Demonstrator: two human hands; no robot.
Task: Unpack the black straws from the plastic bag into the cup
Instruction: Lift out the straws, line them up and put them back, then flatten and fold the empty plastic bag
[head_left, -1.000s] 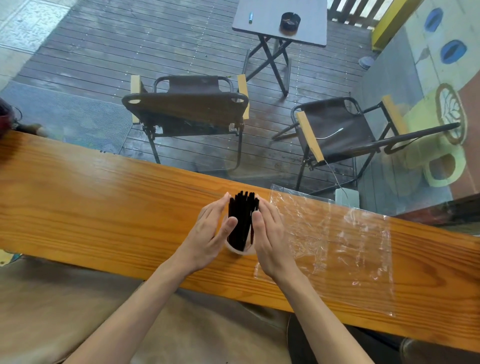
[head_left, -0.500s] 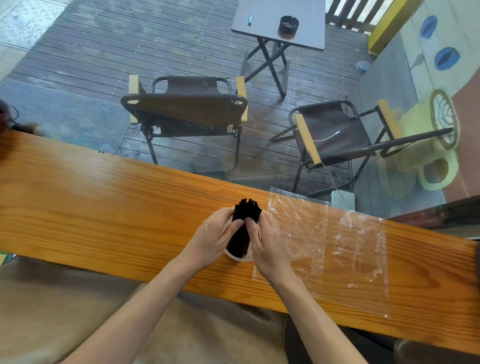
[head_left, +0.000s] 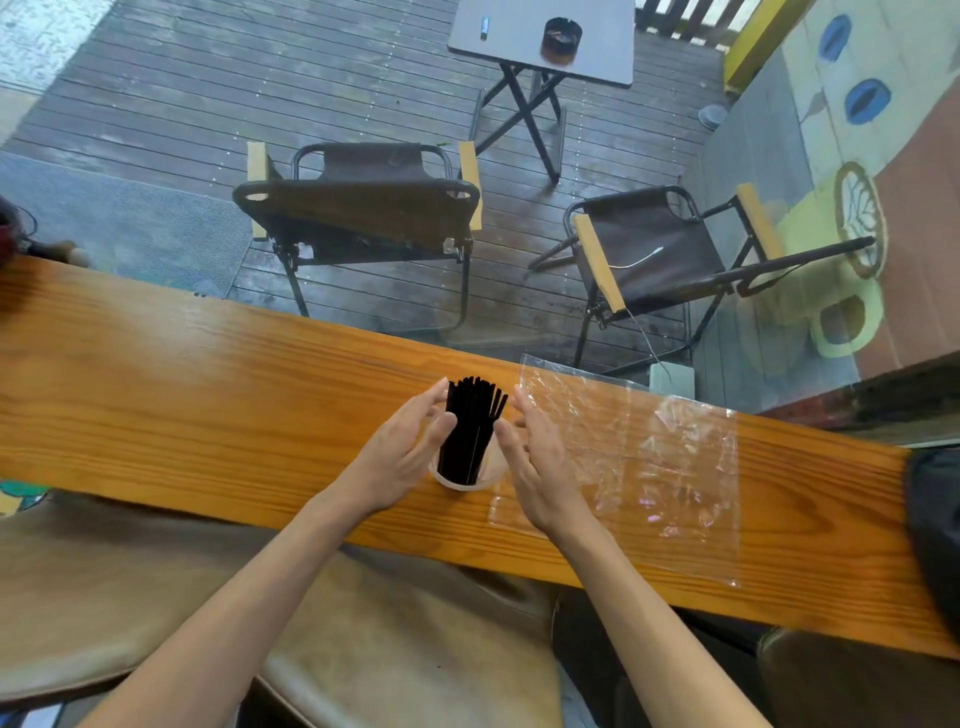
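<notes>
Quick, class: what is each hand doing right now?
Left hand: open, fingers straight beside the bundle of black plastic straws, holding nothing.
Right hand: open, holding nothing.

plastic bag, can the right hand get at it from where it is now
Probably yes: the right hand is open beside the cup, and the flat plastic bag lies on the counter just to its right, nothing between.

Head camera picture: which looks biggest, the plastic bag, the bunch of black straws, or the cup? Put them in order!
1. Plastic bag, lying flat, easily the biggest.
2. Black straws, a tall bunch.
3. Cup, mostly hidden by straws and hands, so third place is unsure.
</notes>
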